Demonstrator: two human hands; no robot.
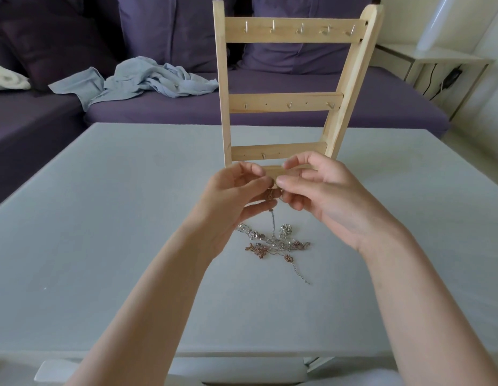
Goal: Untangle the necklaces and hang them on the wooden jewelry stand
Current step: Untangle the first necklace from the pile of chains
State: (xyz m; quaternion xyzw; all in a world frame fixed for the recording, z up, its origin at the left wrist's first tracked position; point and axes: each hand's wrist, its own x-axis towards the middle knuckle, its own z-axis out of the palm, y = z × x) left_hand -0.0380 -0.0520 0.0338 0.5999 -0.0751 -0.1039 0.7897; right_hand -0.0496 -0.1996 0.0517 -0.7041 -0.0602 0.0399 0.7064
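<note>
Grip: our left hand (236,188) and right hand (320,188) both pinch one end of the tangled silver and rose-gold chain necklaces (272,242), just before the tall pale wooden jewelry stand (284,103). Tangle: mostly on the grey counter (103,218), nearer us. Hooks: all bare; we judge everything remains.

Jewelry stand (284,103): pale unfinished wood, matt, faint grain; small bright metal hooks (300,30) on the rails. Necklaces (272,242): fine metal chain, silver and rose-gold tones, glinting. Table (103,218): smooth matt light-grey top. Sofa (164,32), 12 o'clock: purple woven cloth, matt. Garment (136,80), 10 o'clock: thin blue-grey cloth, creased.
</note>
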